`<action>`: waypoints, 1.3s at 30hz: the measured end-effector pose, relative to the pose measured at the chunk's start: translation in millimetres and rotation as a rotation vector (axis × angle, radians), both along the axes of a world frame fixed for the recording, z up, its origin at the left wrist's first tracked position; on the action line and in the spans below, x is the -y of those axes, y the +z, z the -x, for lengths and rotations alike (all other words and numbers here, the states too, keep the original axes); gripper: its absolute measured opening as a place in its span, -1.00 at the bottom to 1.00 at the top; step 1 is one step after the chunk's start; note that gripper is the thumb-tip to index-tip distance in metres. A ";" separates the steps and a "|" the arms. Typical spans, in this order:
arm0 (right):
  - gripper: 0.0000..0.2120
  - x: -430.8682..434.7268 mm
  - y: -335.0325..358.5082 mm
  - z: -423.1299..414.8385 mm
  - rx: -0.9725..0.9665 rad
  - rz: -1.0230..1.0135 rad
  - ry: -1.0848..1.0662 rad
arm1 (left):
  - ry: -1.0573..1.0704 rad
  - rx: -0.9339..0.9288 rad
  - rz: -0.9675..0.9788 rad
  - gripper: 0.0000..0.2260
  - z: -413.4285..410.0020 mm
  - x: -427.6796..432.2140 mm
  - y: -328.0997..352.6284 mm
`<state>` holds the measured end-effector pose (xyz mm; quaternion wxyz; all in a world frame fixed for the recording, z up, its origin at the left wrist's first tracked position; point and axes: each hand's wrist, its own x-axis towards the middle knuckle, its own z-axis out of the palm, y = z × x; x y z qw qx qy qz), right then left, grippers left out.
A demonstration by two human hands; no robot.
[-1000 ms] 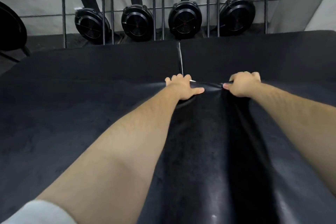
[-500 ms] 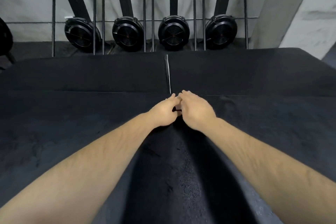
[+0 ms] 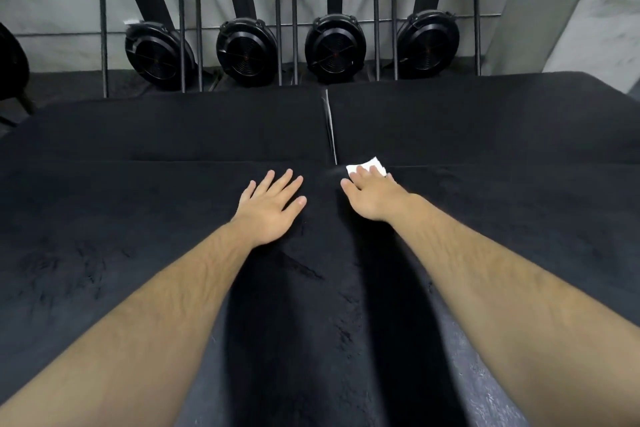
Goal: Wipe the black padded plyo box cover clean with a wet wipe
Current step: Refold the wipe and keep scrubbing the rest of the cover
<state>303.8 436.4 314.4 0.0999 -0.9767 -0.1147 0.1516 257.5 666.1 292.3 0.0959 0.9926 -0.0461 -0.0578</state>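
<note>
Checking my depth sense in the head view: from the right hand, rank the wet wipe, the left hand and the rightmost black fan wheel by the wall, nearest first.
1. wet wipe: touching, under the right hand fingers.
2. left hand: beside it, flat on the black cover.
3. rightmost fan wheel: far off, by the wall.
</note>
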 end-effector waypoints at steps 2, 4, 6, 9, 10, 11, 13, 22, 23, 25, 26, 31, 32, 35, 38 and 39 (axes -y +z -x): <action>-0.40 -0.4 1.4 -2.1 0.000 -0.020 -0.001 | 0.006 0.005 -0.005 -0.49 0.5 -3.1 -0.5; -0.41 0.0 5.2 13.3 0.049 -0.036 -0.006 | 0.002 0.009 0.002 -0.49 -0.3 -3.2 -0.3; -0.42 -3.6 5.5 37.3 0.082 -0.042 -0.021 | -0.001 0.015 0.013 -0.49 0.2 -2.0 -0.1; -0.39 -10.5 10.6 59.7 0.046 -0.001 -0.043 | -0.007 0.023 0.014 -0.49 0.5 -2.4 -0.5; -0.40 -11.4 13.9 57.0 0.033 0.003 -0.038 | -0.007 0.025 0.017 -0.49 0.7 -3.0 -1.9; -0.41 -11.3 16.3 48.8 0.022 -0.001 -0.037 | -0.006 0.032 0.018 -0.50 0.0 -3.2 -3.2; -0.44 -11.3 19.4 27.6 -0.008 -0.033 -0.055 | -0.002 0.034 0.027 -0.50 -2.6 -3.6 -3.6; -0.37 -38.2 5.9 63.9 0.059 -0.004 -0.075 | -0.012 0.067 0.041 -0.49 -1.2 -3.8 -5.2; -0.39 -38.6 6.6 65.3 0.065 0.016 -0.047 | -0.014 0.069 0.042 -0.49 -1.4 -3.4 -5.0; -0.42 -36.0 8.3 45.1 0.071 0.015 -0.011 | -0.011 0.073 0.038 -0.50 -1.4 -2.4 -5.2; -0.43 -35.5 9.1 30.2 0.066 -0.008 -0.017 | -0.008 0.075 0.035 -0.50 -1.2 -2.3 -5.0; -0.38 -44.6 14.2 17.3 0.003 -0.032 -0.042 | -0.011 0.070 0.034 -0.50 -1.8 -3.3 -4.3; -0.38 -46.2 14.2 29.8 0.010 -0.035 -0.028 | -0.013 0.071 0.034 -0.50 -1.4 -3.0 -4.9; -0.41 -46.9 8.5 61.5 -0.003 -0.092 0.057 | -0.011 0.075 0.042 -0.50 -0.9 -3.9 -6.0; -0.46 -43.3 4.2 41.7 0.026 -0.099 0.106 | -0.009 0.082 0.037 -0.50 -2.2 -1.9 -5.0; -0.46 -43.7 3.5 26.9 0.019 -0.096 0.101 | -0.010 0.081 0.038 -0.50 -2.7 -0.9 -4.5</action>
